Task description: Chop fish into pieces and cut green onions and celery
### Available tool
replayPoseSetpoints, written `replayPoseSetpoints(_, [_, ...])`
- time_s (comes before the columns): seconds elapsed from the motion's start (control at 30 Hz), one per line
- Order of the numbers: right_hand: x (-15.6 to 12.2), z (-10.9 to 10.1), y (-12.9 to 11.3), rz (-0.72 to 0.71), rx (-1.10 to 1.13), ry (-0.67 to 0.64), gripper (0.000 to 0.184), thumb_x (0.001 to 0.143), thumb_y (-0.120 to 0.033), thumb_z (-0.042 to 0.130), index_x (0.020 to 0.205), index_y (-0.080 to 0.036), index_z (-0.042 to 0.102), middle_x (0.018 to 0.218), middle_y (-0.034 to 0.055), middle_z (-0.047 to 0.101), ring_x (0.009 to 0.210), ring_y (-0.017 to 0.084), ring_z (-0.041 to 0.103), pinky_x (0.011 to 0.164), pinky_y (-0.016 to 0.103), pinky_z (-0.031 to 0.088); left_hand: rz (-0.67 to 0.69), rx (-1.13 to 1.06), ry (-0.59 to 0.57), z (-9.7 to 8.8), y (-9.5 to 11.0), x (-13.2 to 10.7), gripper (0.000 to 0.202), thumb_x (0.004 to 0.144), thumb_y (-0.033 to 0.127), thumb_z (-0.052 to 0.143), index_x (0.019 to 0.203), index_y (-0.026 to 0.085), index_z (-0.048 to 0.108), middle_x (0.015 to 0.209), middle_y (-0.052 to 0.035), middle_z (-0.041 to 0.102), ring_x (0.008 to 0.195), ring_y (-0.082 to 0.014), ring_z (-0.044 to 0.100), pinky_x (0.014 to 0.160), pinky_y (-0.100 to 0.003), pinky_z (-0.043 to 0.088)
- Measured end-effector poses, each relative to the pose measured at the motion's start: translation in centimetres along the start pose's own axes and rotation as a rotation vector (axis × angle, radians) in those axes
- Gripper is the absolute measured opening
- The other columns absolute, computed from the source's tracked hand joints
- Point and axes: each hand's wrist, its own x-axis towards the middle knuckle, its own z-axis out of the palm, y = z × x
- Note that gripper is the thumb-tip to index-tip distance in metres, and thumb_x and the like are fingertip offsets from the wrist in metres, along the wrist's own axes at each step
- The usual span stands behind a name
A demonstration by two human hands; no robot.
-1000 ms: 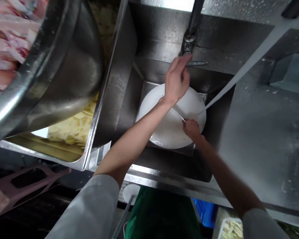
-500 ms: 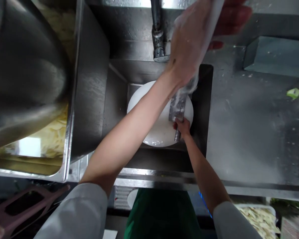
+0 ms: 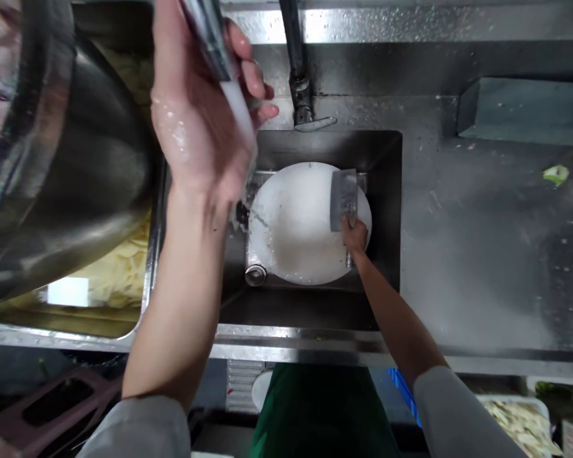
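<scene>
My left hand [image 3: 195, 121], wet and palm up, is at the upper left with its fingers loosely curled round the metal tap spout [image 3: 211, 38]. A white water stream [image 3: 239, 108] runs from the spout past my palm and wrist. Down in the sink, my right hand [image 3: 356, 234] grips the handle of a cleaver [image 3: 344, 197]. Its broad blade lies over the right side of a round white board [image 3: 305, 222] in the metal sink [image 3: 305, 312]. My left thumb is hard to see.
A large metal bowl [image 3: 95, 152] leans over a tray of pale yellow slices [image 3: 119, 267] in liquid at left. The tap base and lever [image 3: 308, 121] stand behind the sink. A grey block [image 3: 525, 111] and a green scrap [image 3: 556, 173] sit on the right counter [image 3: 463, 254].
My left hand and the running spout have swung from the right to the left. My right hand still holds the cleaver over the board, and more of the board shows.
</scene>
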Motion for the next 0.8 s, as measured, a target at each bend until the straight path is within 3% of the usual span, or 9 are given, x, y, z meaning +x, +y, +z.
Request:
replayPoseSetpoints(0.07, [-0.6, 0.9, -0.5, -0.097, -0.17, 0.005, 0.046, 0.103, -0.05, 0.05, 0.115, -0.011, 0.072, 0.109, 0.0202, 0.077, 0.108, 0.03, 0.073, 0.084, 0.033, 0.056, -0.016, -0.035, -0.07, -1.4, -1.8, -2.0, 0.048, 0.113, 0.034, 0.026, 0.098, 0.011, 0.066, 0.076, 0.0026, 0.058, 0.069, -0.0064, 0.065, 0.072, -0.023, 0.056])
replayPoseSetpoints(0.13, [-2.3, 2.6, -1.1, -0.196, -0.286, -0.108, 0.047, 0.105, -0.049, 0.047, 0.122, -0.011, 0.071, 0.117, 0.0201, 0.076, 0.113, 0.03, 0.071, 0.091, 0.034, 0.055, -0.007, 0.069, 0.006, -2.4, -4.3, -5.8, 0.027, 0.107, 0.029, 0.047, 0.093, 0.016, 0.067, 0.077, 0.0001, 0.064, 0.066, -0.0105, 0.062, 0.067, -0.025, 0.055])
replayPoseSetpoints(0.2, [-4.0, 4.1, -1.6, -0.291, -0.377, -0.27, 0.048, 0.106, -0.049, 0.046, 0.124, -0.012, 0.071, 0.117, 0.0182, 0.077, 0.112, 0.029, 0.072, 0.094, 0.034, 0.053, -0.03, 0.254, 0.088, -3.8, -6.9, -11.2, 0.02, 0.1, 0.035, 0.063, 0.091, 0.019, 0.071, 0.076, -0.001, 0.066, 0.074, -0.0143, 0.064, 0.077, -0.029, 0.057])
replayPoseSetpoints(0.3, [-3.7, 4.4, -2.4, -0.341, -0.489, -0.411, 0.047, 0.104, -0.053, 0.049, 0.121, -0.016, 0.073, 0.113, 0.016, 0.078, 0.108, 0.028, 0.072, 0.091, 0.034, 0.053, -0.168, 0.652, 0.13, -7.7, -9.5, -20.6, 0.028, 0.102, 0.04, 0.057, 0.089, 0.022, 0.073, 0.078, -0.0032, 0.071, 0.077, -0.0174, 0.069, 0.079, -0.031, 0.059])
replayPoseSetpoints(0.37, [-1.5, 3.4, -3.1, -0.322, -0.517, -0.336, 0.049, 0.105, -0.053, 0.048, 0.118, -0.014, 0.074, 0.112, 0.0187, 0.078, 0.107, 0.029, 0.072, 0.089, 0.035, 0.053, -0.187, 0.869, 0.051, -11.3, -10.3, -26.2, 0.024, 0.103, 0.033, 0.053, 0.094, 0.024, 0.074, 0.086, -0.0048, 0.075, 0.08, -0.0193, 0.072, 0.078, -0.033, 0.061])
replayPoseSetpoints(0.47, [0.9, 2.5, -4.2, -0.32, -0.485, -0.18, 0.056, 0.109, -0.048, 0.039, 0.121, -0.004, 0.071, 0.116, 0.0258, 0.075, 0.11, 0.03, 0.071, 0.089, 0.034, 0.052, -0.048, 1.146, -0.002, -16.2, -10.8, -31.9, 0.022, 0.099, 0.02, 0.051, 0.099, 0.026, 0.073, 0.094, -0.0065, 0.077, 0.087, -0.0226, 0.073, 0.081, -0.039, 0.061])
replayPoseSetpoints(0.57, [0.2, 3.3, -4.9, -0.359, -0.542, -0.32, 0.053, 0.107, -0.049, 0.044, 0.122, -0.008, 0.072, 0.116, 0.0215, 0.076, 0.11, 0.029, 0.072, 0.088, 0.031, 0.052, 0.067, 1.284, -0.032, -18.7, -11.6, -34.2, 0.022, 0.094, 0.013, 0.054, 0.1, 0.025, 0.071, 0.097, -0.0077, 0.077, 0.09, -0.0236, 0.073, 0.084, -0.041, 0.061])
replayPoseSetpoints(0.67, [-0.3, 3.7, -5.4, -0.405, -0.639, -0.441, 0.047, 0.101, -0.053, 0.054, 0.121, -0.016, 0.075, 0.116, 0.016, 0.078, 0.107, 0.029, 0.073, 0.086, 0.032, 0.053, 0.111, 1.323, -0.027, -19.0, -12.6, -34.8, 0.024, 0.091, 0.009, 0.055, 0.102, 0.024, 0.069, 0.097, -0.0078, 0.076, 0.091, -0.0233, 0.072, 0.084, -0.041, 0.061])
replayPoseSetpoints(0.8, [0.8, 3.3, -6.2, -0.406, -0.649, -0.232, 0.051, 0.106, -0.05, 0.044, 0.121, -0.011, 0.074, 0.118, 0.0214, 0.077, 0.108, 0.029, 0.073, 0.085, 0.033, 0.053, 0.123, 1.357, 0.031, -18.4, -13.3, -35.2, 0.021, 0.089, 0.011, 0.055, 0.096, 0.024, 0.069, 0.093, -0.0078, 0.075, 0.089, -0.0236, 0.072, 0.084, -0.042, 0.061])
